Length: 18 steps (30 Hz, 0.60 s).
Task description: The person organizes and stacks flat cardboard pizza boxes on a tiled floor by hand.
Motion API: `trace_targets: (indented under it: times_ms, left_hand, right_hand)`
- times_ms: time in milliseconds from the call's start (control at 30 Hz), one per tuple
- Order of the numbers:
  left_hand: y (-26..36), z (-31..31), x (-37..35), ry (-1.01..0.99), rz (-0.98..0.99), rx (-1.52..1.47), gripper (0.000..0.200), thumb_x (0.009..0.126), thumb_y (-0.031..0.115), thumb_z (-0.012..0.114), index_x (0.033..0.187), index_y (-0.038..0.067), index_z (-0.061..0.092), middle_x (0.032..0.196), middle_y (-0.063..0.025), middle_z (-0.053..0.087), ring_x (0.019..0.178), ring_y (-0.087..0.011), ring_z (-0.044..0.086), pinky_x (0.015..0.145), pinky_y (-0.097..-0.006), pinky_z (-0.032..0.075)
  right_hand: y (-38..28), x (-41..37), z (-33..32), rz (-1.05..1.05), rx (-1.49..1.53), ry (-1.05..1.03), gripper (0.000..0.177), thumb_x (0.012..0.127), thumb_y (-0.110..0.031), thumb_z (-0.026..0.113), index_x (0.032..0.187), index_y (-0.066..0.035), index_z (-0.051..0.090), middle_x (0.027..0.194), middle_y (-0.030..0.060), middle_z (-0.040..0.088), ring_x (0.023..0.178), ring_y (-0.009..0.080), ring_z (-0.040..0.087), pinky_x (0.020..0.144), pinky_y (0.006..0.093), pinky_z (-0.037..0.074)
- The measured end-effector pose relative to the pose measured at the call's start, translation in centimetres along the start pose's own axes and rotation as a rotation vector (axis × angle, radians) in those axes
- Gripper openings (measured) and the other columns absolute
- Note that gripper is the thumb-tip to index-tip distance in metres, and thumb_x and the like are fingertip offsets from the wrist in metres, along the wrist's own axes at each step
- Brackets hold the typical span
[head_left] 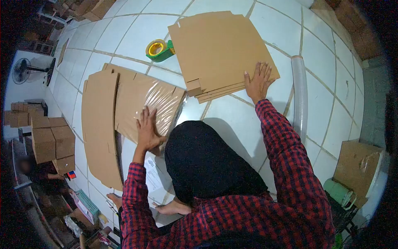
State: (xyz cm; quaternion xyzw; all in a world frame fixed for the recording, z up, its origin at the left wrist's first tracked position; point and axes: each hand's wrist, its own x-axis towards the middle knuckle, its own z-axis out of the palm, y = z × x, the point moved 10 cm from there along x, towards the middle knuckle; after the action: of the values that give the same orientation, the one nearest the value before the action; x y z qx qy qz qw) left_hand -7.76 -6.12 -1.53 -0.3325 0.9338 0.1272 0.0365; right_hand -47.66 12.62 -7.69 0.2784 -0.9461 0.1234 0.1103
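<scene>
My right hand (pixel 260 79) lies with fingers spread on the lower right corner of a stack of flat cardboard sheets (pixel 219 50). On the left, my left hand (pixel 148 128) rests open on a flat cardboard bundle covered in shiny clear plastic wrap (pixel 163 99). Another flat cardboard piece (pixel 99 124) lies along the left side of that bundle, partly over it. A green tape dispenser with a yellow-cored roll (pixel 159 50) sits beside the upper left edge of the stack. Neither hand is closed around anything.
A long roll of clear wrap (pixel 298 95) lies to the right on the tiled floor (pixel 232 118). A printed paper (pixel 152 176) is below my left hand. Boxes (pixel 49 140) and a fan (pixel 24 70) stand at left, with another person's hand (pixel 56 176) nearby. A carton (pixel 354 168) stands right.
</scene>
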Motion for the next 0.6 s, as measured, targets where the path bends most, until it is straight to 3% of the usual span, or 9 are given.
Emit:
trace_targets:
  times_ms: [67, 100, 200, 300, 367, 433, 500, 567, 600]
  left_hand:
    - [-1.6, -0.5, -0.6, -0.119, -0.074, 0.084, 0.088, 0.063, 0.027, 0.074, 0.139, 0.016, 0.03, 0.146, -0.0154, 0.025, 0.133, -0.0375, 0.024, 0.102, -0.0563, 0.028]
    - [-1.0, 0.3, 1.1, -0.121, -0.07, 0.09, 0.088, 0.063, 0.027, 0.074, 0.139, 0.016, 0.03, 0.146, -0.0154, 0.025, 0.133, -0.0375, 0.024, 0.102, -0.0563, 0.028]
    - [2.5, -3.2, 4.2, 0.206, 0.108, -0.098, 0.05, 0.068, 0.027, 0.073, 0.108, 0.003, 0.057, 0.1, -0.0155, 0.057, 0.097, -0.0354, 0.05, 0.086, -0.0425, 0.041]
    - [8.7, -2.5, 8.8, 0.133, 0.205, -0.275, 0.047, 0.074, 0.024, 0.07, 0.114, 0.006, 0.054, 0.102, -0.0173, 0.056, 0.09, -0.034, 0.057, 0.077, -0.0407, 0.047]
    - [9.0, -0.1, 11.7, 0.103, 0.169, -0.284, 0.043, 0.077, 0.023, 0.068, 0.114, 0.004, 0.055, 0.1, -0.0173, 0.06, 0.086, -0.0314, 0.062, 0.073, -0.0383, 0.05]
    - [7.4, 2.0, 13.9, 0.071, 0.03, -0.628, 0.044, 0.076, 0.022, 0.069, 0.114, 0.005, 0.054, 0.093, -0.0176, 0.063, 0.08, -0.0297, 0.064, 0.067, -0.037, 0.052]
    - [8.1, 1.9, 14.3, 0.147, 0.088, -0.612, 0.043, 0.076, 0.02, 0.07, 0.112, 0.003, 0.054, 0.083, -0.016, 0.066, 0.074, -0.027, 0.066, 0.063, -0.0342, 0.052]
    - [7.4, 2.2, 14.4, 0.173, -0.105, -0.655, 0.045, 0.073, 0.018, 0.072, 0.111, 0.002, 0.054, 0.078, -0.0134, 0.067, 0.071, -0.0268, 0.066, 0.063, -0.0352, 0.052]
    - [7.7, 2.3, 14.6, 0.208, -0.07, -0.709, 0.05, 0.07, 0.014, 0.073, 0.114, 0.002, 0.051, 0.07, -0.0135, 0.066, 0.065, -0.0291, 0.065, 0.061, -0.0357, 0.051]
  right_hand:
    - [-0.8, -0.3, -0.9, -0.021, -0.009, 0.006, 0.072, 0.089, -0.05, 0.038, 0.141, -0.003, 0.023, 0.147, 0.0232, 0.016, 0.136, 0.0408, 0.01, 0.1, 0.0684, 0.009]
    - [0.2, 0.5, -0.4, -0.014, -0.005, 0.005, 0.072, 0.089, -0.05, 0.038, 0.141, -0.003, 0.023, 0.147, 0.0232, 0.016, 0.136, 0.0408, 0.01, 0.1, 0.0684, 0.009]
    - [-0.2, 0.1, -0.1, -0.01, 0.016, -0.023, 0.07, 0.09, -0.051, 0.036, 0.142, -0.006, 0.022, 0.147, 0.0221, 0.014, 0.136, 0.0399, 0.009, 0.1, 0.0677, 0.01]
    - [0.0, 0.2, -0.4, -0.003, 0.054, 0.028, 0.072, 0.088, -0.049, 0.042, 0.141, -0.004, 0.023, 0.146, 0.0228, 0.017, 0.136, 0.0399, 0.01, 0.101, 0.0671, 0.009]
    - [0.1, 0.2, -0.6, 0.002, 0.046, 0.022, 0.073, 0.087, -0.047, 0.043, 0.14, -0.002, 0.023, 0.147, 0.0222, 0.017, 0.136, 0.039, 0.01, 0.101, 0.0668, 0.008]
    - [0.6, 0.2, -0.5, 0.018, 0.028, 0.034, 0.073, 0.087, -0.046, 0.044, 0.14, 0.0, 0.023, 0.147, 0.0221, 0.016, 0.137, 0.0388, 0.01, 0.101, 0.0666, 0.008]
    - [0.8, 0.0, -0.8, 0.03, 0.013, 0.043, 0.073, 0.086, -0.044, 0.046, 0.14, 0.001, 0.023, 0.147, 0.0219, 0.016, 0.137, 0.0387, 0.01, 0.102, 0.0665, 0.007]
    - [1.2, -0.1, -1.2, 0.096, 0.046, 0.051, 0.074, 0.085, -0.041, 0.048, 0.139, 0.004, 0.023, 0.147, 0.0223, 0.016, 0.137, 0.0383, 0.01, 0.102, 0.0664, 0.006]
    - [1.3, -0.1, -0.9, 0.095, 0.048, 0.048, 0.074, 0.085, -0.041, 0.048, 0.139, 0.004, 0.023, 0.147, 0.0223, 0.016, 0.137, 0.0383, 0.01, 0.102, 0.0664, 0.006]
